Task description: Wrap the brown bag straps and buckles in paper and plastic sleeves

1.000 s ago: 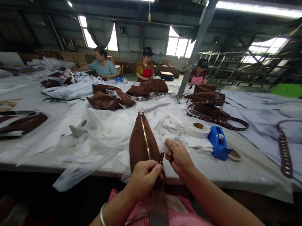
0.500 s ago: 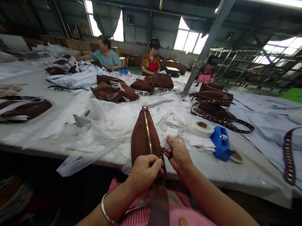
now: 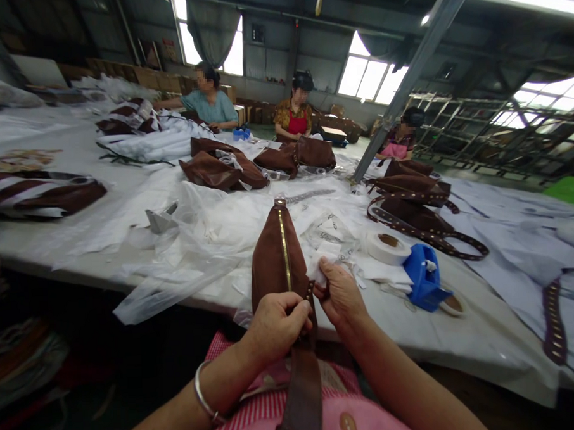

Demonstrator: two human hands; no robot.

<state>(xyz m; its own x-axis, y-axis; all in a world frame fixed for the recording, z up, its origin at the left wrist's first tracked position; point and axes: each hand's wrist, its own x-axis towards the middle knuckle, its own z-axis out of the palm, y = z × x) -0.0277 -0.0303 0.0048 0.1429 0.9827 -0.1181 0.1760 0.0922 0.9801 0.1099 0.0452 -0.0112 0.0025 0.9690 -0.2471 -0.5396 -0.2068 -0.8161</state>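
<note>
A brown handbag [image 3: 275,257] with a gold zip [image 3: 284,247] stands at the table's front edge, its narrow end pointing away from me. My left hand [image 3: 280,323] is closed at the near end of the bag, pinching its studded brown strap [image 3: 311,293]. A wide brown strap piece [image 3: 299,392] hangs below that hand over my pink apron. Just right of the bag, my right hand [image 3: 342,292] is closed, thumb and fingers pinching a piece of white paper [image 3: 318,271]. Its lower fingers come near the studded strap; whether they touch it I cannot tell.
Right of my hands lie a white tape roll [image 3: 388,247] and a blue tape dispenser [image 3: 425,278]. Crumpled plastic sheeting [image 3: 206,225] covers the table's middle. More brown bags [image 3: 222,164] lie farther back. A slanted metal post [image 3: 405,89] rises at right. Several people are around the table.
The view has shifted slightly, so the table things sit a little farther right. Both hands keep their hold. At the far left, part of another person now shows beside the brown bag there.
</note>
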